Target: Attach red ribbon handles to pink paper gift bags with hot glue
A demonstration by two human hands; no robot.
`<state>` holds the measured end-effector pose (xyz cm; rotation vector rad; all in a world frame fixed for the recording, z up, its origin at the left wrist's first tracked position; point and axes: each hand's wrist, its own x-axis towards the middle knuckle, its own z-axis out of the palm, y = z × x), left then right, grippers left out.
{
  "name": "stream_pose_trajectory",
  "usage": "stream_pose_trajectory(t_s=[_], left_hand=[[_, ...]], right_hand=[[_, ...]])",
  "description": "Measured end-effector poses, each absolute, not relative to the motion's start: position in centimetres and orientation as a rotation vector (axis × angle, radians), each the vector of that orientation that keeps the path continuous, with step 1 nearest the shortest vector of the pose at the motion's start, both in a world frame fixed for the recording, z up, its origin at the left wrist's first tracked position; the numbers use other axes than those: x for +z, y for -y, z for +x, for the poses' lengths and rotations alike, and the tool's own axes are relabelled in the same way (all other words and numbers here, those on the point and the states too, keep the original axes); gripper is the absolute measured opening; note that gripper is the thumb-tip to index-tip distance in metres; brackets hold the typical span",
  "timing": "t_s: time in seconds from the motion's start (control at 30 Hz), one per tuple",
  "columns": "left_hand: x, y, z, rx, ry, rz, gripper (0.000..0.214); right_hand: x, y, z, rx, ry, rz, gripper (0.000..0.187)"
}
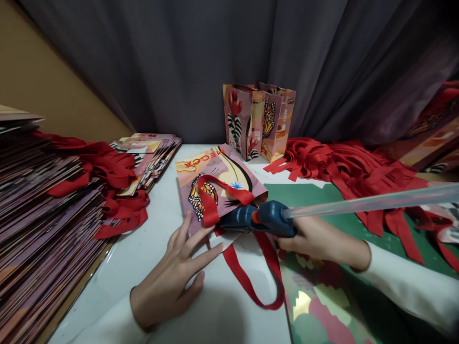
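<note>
A paper bag (190, 167) with a butterfly print lies flat on the white table in front of me. One red ribbon handle (210, 203) rests over its printed face, while another red ribbon loop (274, 267) hangs out toward me from its near edge. My left hand (168, 277) is spread, fingertips at the bag's near left edge. In my right hand (315, 239) is a dark blue glue gun (274, 217), its front end over the bag's near edge. A long clear glue stick (358, 203) sticks out of the gun's back to the right.
Tall stacks of flat printed bags (46, 224) with red ribbons (103, 167) line the left. Behind stand two upright bags (247, 124) against a grey curtain (201, 62). A heap of red ribbons (351, 167) covers part of a green sheet (297, 196) on the right.
</note>
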<state>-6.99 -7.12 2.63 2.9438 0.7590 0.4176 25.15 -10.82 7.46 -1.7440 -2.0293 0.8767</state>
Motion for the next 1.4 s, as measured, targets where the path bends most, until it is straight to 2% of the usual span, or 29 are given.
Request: stream_pose_trajectory(t_s=[0.23,0.43,0.77,1.03,1.4], left_hand=[[2.3,7.1,-6.7,0.388,-0.785,2.950,0.067],[2.6,7.2,-6.4,0.430,-0.754,2.943,0.067],[2.6,7.4,-6.4,0.447,-0.750,2.889,0.064],[2.7,7.3,-6.3,0.467,-0.727,2.823,0.064],[2.3,7.0,-6.2,0.529,-0.703,2.828,0.056]], right_hand=[[8.7,11.3,25.3,0.885,2.017,-1.905,0.012],[8.9,11.6,26.4,0.636,2.086,-1.947,0.013],[9.8,11.8,26.9,0.420,2.151,-2.015,0.019],[10.5,11.8,26.7,0.189,2.417,-1.861,0.017],[13.3,11.8,22.6,0.026,2.474,-2.124,0.015]])
